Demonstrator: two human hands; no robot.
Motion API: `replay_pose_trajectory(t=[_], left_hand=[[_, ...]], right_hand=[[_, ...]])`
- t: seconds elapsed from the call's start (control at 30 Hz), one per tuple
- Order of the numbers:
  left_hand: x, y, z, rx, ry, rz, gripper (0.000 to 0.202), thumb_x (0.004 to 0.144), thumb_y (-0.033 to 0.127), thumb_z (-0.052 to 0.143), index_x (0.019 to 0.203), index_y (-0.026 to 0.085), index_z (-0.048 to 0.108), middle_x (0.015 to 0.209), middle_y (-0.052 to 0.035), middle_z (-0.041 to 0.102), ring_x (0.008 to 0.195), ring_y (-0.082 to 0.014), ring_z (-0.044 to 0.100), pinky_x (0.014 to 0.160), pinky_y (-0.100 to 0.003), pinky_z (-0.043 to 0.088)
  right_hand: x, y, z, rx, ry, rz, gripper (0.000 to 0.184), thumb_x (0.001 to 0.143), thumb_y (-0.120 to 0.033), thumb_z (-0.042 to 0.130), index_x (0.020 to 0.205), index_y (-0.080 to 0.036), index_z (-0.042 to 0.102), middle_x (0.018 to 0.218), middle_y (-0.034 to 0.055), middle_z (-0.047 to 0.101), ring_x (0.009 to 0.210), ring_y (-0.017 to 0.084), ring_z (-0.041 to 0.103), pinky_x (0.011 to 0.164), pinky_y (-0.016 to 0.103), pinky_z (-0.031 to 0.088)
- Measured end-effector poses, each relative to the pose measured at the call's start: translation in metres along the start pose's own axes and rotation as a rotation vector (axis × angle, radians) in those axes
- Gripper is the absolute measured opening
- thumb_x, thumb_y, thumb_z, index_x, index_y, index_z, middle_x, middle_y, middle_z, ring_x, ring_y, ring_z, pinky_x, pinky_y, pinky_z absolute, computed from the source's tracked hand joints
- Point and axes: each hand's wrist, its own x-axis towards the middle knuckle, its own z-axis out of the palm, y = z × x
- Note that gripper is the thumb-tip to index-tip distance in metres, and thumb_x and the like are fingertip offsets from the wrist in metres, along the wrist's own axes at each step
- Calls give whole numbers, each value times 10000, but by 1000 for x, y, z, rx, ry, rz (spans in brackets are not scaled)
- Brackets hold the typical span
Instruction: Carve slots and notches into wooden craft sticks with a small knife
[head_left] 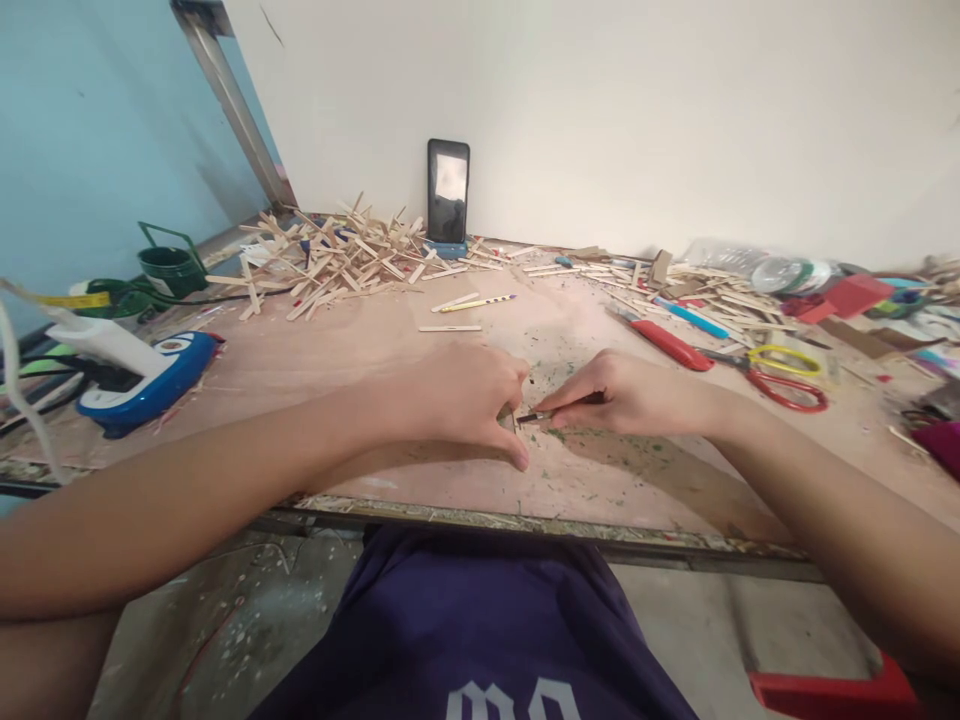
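My left hand (pixel 476 400) rests over the middle of the table, its fingers closed around a small greyish-green piece (pixel 508 418), mostly hidden by the palm and thumb. Just to the right, my right hand (pixel 607 393) pinches a thin dark blade-like tool (pixel 534 416) between thumb and fingertips. The tool's tip points left, close to the piece in my left hand; I cannot tell whether they touch. Small green shavings (pixel 574 436) are scattered on the wooden tabletop (pixel 360 360) around and below the right hand.
A phone (pixel 448 195) stands against the back wall beside a heap of wooden sticks (pixel 352 255). A yellow pencil (pixel 478 303) lies ahead. On the right are a red-handled cutter (pixel 671 345), scissors (pixel 787 380) and a plastic bottle (pixel 795 273). A blue power strip (pixel 150 385) sits left.
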Motion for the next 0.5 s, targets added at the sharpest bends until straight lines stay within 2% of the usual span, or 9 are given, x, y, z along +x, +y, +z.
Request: replay_pose_trajectory(t=[0.23, 0.5], left_hand=[[1, 0, 0, -5, -10, 3, 598, 878, 782, 791, 921, 189, 846, 1077, -62, 797, 953, -247, 743, 796, -354, 446], [1, -2, 1, 2, 11, 14, 589, 859, 775, 814, 950, 195, 862, 1068, -72, 802, 956, -258, 743, 771, -353, 431]], right_hand=[[0, 0, 0, -15, -7, 8, 377, 1034, -413, 692, 1231, -158, 887, 1037, 63, 884, 722, 160, 714, 646, 264, 486], [3, 7, 3, -6, 23, -16, 394, 1026, -448, 713, 1263, -182, 879, 1026, 59, 883, 731, 162, 708, 659, 267, 471]])
